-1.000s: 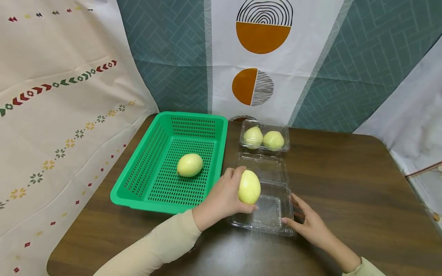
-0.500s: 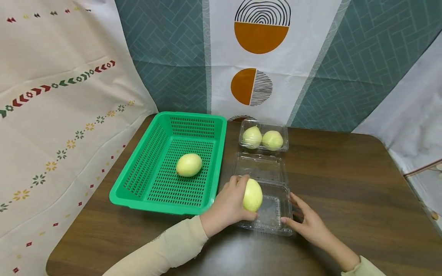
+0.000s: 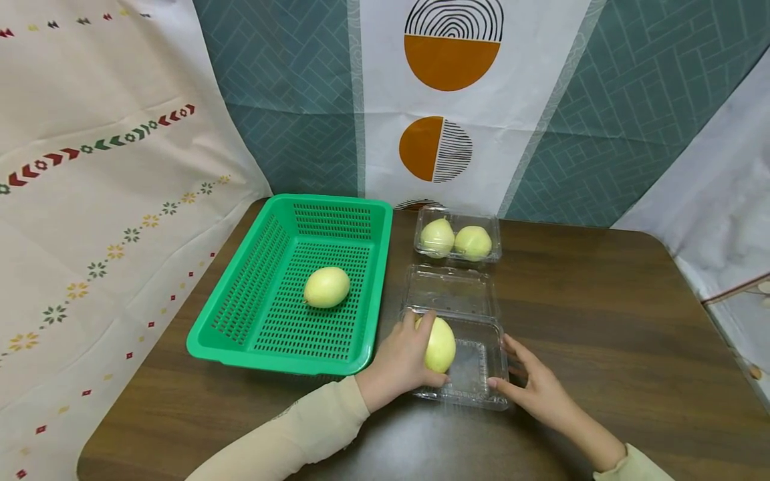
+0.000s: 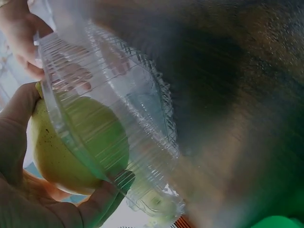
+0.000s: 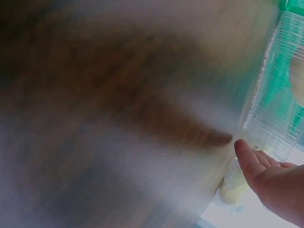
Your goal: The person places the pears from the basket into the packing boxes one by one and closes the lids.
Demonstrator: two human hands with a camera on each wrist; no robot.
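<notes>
Left hand (image 3: 402, 361) gripping pear (image 3: 441, 345), right hand (image 3: 537, 391) at clear container (image 3: 468, 367)

Compared with one second ago, the left hand (image 3: 400, 357) is lower in the head view, bringing the pear (image 3: 441, 344) down to the left half of the clear tray (image 3: 471, 374). The pear, which then overlapped the open lid (image 3: 451, 292), now appears below it. The basket's near right corner (image 3: 355, 367), previously covered by the hand, is exposed. Most of this shift precedes the last half second.
</notes>
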